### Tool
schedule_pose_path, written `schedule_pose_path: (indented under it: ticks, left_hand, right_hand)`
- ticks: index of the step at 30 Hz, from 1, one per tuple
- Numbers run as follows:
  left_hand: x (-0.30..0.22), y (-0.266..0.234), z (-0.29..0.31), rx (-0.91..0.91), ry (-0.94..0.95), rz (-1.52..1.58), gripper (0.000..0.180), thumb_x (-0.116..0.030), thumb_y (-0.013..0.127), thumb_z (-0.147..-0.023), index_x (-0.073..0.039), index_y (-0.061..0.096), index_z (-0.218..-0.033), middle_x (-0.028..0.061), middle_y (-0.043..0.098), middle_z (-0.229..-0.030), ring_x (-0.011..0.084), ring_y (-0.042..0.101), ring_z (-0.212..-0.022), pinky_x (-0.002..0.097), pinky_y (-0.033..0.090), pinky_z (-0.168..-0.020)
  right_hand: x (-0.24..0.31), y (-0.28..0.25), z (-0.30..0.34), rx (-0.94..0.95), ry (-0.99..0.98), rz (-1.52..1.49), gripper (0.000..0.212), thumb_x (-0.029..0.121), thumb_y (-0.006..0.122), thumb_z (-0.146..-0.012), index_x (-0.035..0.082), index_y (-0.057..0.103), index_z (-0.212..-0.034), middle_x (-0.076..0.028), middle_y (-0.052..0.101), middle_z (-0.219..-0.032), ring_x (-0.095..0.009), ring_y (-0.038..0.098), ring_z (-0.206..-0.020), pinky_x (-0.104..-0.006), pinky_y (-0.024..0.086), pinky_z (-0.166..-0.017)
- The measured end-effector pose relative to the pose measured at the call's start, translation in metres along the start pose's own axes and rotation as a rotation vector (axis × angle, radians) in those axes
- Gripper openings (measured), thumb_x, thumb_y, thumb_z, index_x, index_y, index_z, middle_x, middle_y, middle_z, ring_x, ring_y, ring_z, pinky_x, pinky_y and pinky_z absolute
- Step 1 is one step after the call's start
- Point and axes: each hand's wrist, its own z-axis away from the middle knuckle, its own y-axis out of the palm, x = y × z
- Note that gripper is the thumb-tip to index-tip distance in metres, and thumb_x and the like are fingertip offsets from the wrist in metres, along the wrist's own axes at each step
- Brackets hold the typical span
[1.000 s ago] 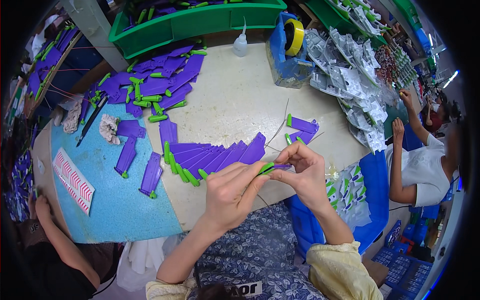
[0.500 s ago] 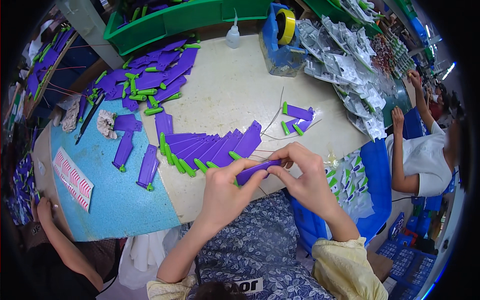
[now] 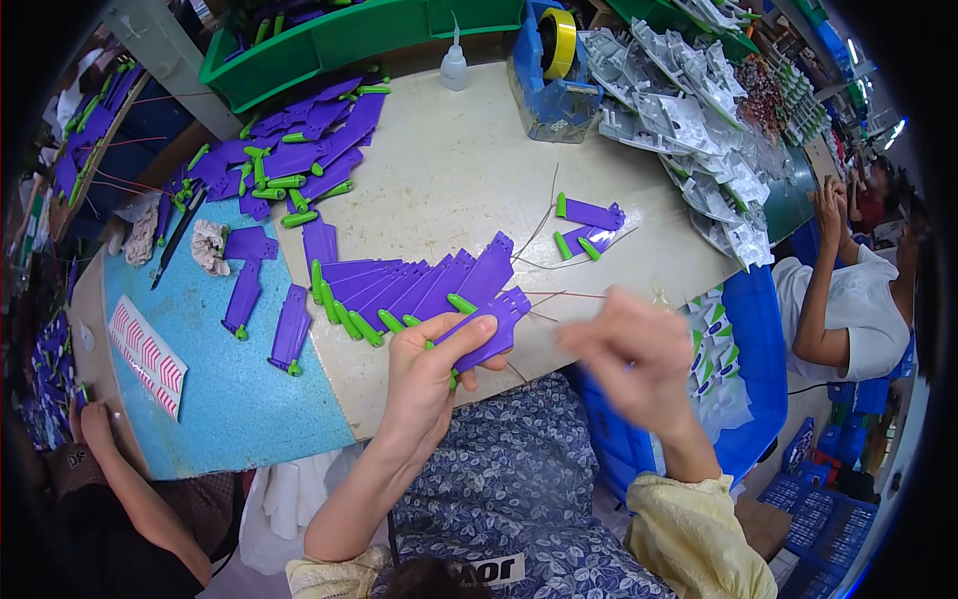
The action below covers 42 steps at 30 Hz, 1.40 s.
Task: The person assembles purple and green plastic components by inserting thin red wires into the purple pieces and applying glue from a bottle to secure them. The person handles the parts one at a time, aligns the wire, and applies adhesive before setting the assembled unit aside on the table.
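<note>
My left hand (image 3: 424,369) pinches a flat purple plastic part (image 3: 496,324) with a green end, thumb on top and fingers beneath. To the right, my right hand (image 3: 639,359) is smeared by motion, so its fingers cannot be made out. A thin red wire (image 3: 569,294) runs from beside the held part toward the right hand; whether that hand grips it is unclear. Just beyond my left hand, several like purple parts overlap in a fanned row (image 3: 409,285), green ends toward me. Farther right lie two smaller purple-and-green pieces (image 3: 597,217) by thin grey wires.
A heap of purple parts (image 3: 299,150) sits at the far left below a green bin (image 3: 349,55). Behind are a small bottle (image 3: 454,70) and a blue tape dispenser (image 3: 549,110). Grey castings (image 3: 689,120) are piled right, above a blue tub (image 3: 763,369). Co-workers sit on both sides.
My right hand has let go of the purple part and moved right. My left hand has turned the part so its broad face shows.
</note>
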Motion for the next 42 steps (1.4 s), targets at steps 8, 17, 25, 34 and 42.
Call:
schedule_pose_path:
  ticks: [8,17,25,34,42]
  left_hand:
    - [0.014,0.008,0.013,-0.149,0.298,-0.267,0.017,-0.013,0.073,-0.092,0.004,0.07,-0.092,0.0092,0.073,-0.082,0.0096,0.068,-0.068,0.022,0.05,-0.056]
    - [-0.022,-0.056,0.014,-0.213,0.933,-1.407,0.067,-0.013,0.087,-0.07,-0.001,0.058,-0.129,0.0192,0.059,-0.135,0.0339,0.058,-0.124,0.0411,0.048,-0.102]
    - [-0.043,-0.074,0.01,-0.13,0.694,-1.701,0.071,-0.023,0.09,-0.062,-0.003,0.061,-0.124,0.0109,0.058,-0.106,0.0318,0.057,-0.11,0.0391,0.044,-0.099]
    - [0.008,-0.088,0.037,-0.23,0.754,-1.081,0.053,-0.003,0.083,-0.073,0.006,0.065,-0.122,0.0198,0.07,-0.108,0.0305,0.069,-0.096,0.0363,0.055,-0.083]
    - [0.024,-0.086,0.032,-0.363,0.879,-0.982,0.045,-0.003,0.085,-0.071,0.008,0.069,-0.111,0.0204,0.074,-0.098,0.0291,0.073,-0.086,0.0353,0.057,-0.078]
  right_hand:
    - [-0.015,0.008,-0.01,0.012,0.001,0.098,0.017,0.007,0.079,-0.079,0.001,0.075,-0.094,-0.011,0.068,-0.087,-0.024,0.064,-0.084,-0.0373,0.05,-0.071]
    - [-0.069,-0.019,-0.078,0.47,0.44,-0.199,0.027,0.003,0.076,-0.078,-0.003,0.073,-0.104,-0.02,0.073,-0.095,-0.03,0.072,-0.089,-0.0356,0.056,-0.081]
    - [-0.083,0.044,-0.092,0.605,-0.1,0.237,0.061,0.033,0.085,-0.074,0.002,0.065,-0.122,-0.017,0.067,-0.093,-0.031,0.069,-0.085,-0.0391,0.053,-0.075]
    - [-0.044,0.091,-0.107,0.884,-0.415,-0.158,0.058,0.009,0.08,-0.069,0.006,0.066,-0.126,-0.013,0.069,-0.113,-0.032,0.064,-0.108,-0.0435,0.05,-0.092]
    - [-0.043,0.099,-0.11,0.944,-0.314,-0.226,0.054,0.005,0.08,-0.069,0.005,0.07,-0.122,-0.013,0.073,-0.104,-0.032,0.067,-0.092,-0.042,0.055,-0.083]
